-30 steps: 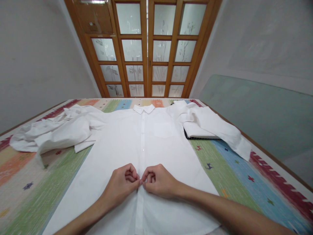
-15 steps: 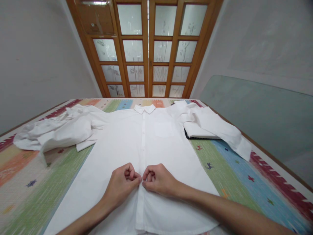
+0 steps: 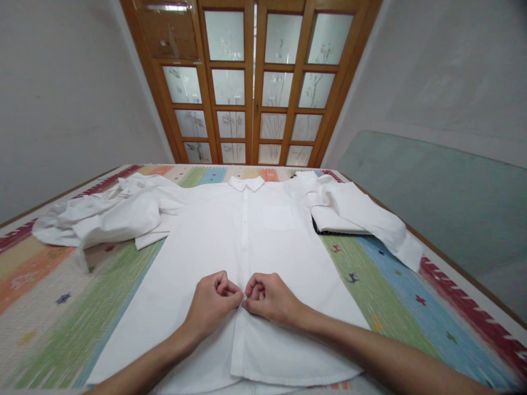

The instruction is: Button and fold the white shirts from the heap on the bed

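A white button-up shirt [image 3: 206,241] lies spread front side up, its collar at the far end and its sleeves out to both sides. My left hand [image 3: 214,303] pinches the shirt's front placket from the left, low down near the hem. From the right, my right hand [image 3: 272,299] pinches the same placket, fingertips almost touching the left ones. The fabric rises slightly between them. Whatever button or buttonhole sits there is hidden by my fingers. Above the hands, several small buttons run up the placket toward the collar [image 3: 246,184].
Beneath the shirt is a striped, patterned cloth [image 3: 382,291] on the table. A folded white item with a dark edge [image 3: 335,221] lies under the right sleeve. White fabric [image 3: 152,239] shows beneath the left sleeve. Wooden glass-paned doors [image 3: 254,82] stand beyond, between walls.
The view has shifted slightly, so the scene sits a little further right. Both hands stay pinched together at the placket, and the fabric there looks slightly more lifted.
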The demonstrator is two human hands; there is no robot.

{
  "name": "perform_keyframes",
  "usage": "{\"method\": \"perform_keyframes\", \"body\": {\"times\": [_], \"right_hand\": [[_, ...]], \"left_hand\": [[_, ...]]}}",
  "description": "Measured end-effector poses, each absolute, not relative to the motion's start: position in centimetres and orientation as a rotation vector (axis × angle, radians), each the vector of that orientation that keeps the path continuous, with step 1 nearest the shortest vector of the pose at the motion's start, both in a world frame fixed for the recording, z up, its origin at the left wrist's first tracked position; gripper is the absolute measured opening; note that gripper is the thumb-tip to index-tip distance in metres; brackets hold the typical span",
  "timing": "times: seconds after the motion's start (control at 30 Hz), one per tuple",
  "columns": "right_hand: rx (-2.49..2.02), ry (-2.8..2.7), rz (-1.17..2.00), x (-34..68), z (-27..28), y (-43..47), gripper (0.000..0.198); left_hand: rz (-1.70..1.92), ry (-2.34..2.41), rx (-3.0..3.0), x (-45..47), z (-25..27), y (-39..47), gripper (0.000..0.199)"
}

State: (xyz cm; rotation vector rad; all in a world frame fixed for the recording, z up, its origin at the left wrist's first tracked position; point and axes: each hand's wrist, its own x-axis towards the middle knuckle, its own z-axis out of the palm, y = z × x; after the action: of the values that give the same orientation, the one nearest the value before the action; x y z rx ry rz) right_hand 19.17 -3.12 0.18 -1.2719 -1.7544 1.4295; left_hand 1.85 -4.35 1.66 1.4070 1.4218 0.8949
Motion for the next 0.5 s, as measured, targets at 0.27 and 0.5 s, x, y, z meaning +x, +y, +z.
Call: {"method": "perform_keyframes", "body": {"times": [0.27, 0.5], "right_hand": [[-1.257, -1.754, 1.674, 19.9, 0.92, -2.36, 0.009], [-1.273, -1.826, 1.598, 19.68, 1.02, -2.53, 0.008]], "left_hand": [[0.885, 1.288, 1.338, 1.31, 1.66, -4.17, 0.043], [0.858, 1.24, 1.344, 1.03, 1.32, -4.0, 0.041]]}}
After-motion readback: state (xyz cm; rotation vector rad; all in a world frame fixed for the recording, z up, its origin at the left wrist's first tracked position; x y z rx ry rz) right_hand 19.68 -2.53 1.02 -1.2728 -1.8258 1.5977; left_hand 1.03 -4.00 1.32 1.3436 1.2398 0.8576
